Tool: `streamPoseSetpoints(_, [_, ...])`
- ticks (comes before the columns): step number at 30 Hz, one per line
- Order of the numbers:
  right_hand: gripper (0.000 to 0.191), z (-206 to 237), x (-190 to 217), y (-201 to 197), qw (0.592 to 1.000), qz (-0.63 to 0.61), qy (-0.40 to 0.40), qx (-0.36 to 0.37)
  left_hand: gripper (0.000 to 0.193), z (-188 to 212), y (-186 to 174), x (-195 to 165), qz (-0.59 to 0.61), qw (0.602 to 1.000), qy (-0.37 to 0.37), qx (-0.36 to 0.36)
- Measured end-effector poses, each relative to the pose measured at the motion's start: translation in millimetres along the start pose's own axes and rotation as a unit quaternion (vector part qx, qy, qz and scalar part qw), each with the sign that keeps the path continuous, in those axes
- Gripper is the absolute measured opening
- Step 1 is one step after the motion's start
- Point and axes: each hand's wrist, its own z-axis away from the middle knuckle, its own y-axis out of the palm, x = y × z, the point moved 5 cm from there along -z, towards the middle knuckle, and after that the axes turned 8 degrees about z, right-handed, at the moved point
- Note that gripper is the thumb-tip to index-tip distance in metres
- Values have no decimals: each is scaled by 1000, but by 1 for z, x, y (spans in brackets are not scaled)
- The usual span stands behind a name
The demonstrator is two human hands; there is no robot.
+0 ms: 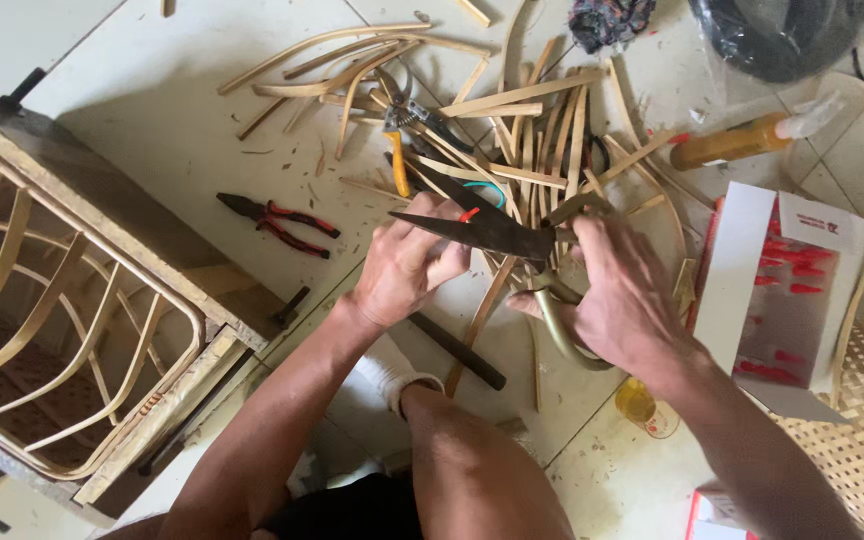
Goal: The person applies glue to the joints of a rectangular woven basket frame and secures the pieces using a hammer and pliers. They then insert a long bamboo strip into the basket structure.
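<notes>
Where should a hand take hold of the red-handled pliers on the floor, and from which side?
Grip the red-handled pliers by the two red handles, coming from the right. The handles trail right toward the left hand, the dark jaws point left, and nothing lies on them.

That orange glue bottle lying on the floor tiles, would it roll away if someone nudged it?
Probably, a little. The orange bottle lies on its side on smooth floor tiles, and its body looks round, so a sideways nudge could roll it. The loose cane strips beside it would likely stop it soon. Being plastic, it looks light and unlikely to break.
</notes>
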Motion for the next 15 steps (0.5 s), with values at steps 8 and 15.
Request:
streamPoseSetpoints(8, [98,-15,15,-32,992,114,-54,-25,22,-3,-13,-10,-5,999,13,-47])
streamPoseSetpoints(15, [79,-16,17,-44,985,127,-98,-68,18,-3,-15,-7,-12,996,66,-59])
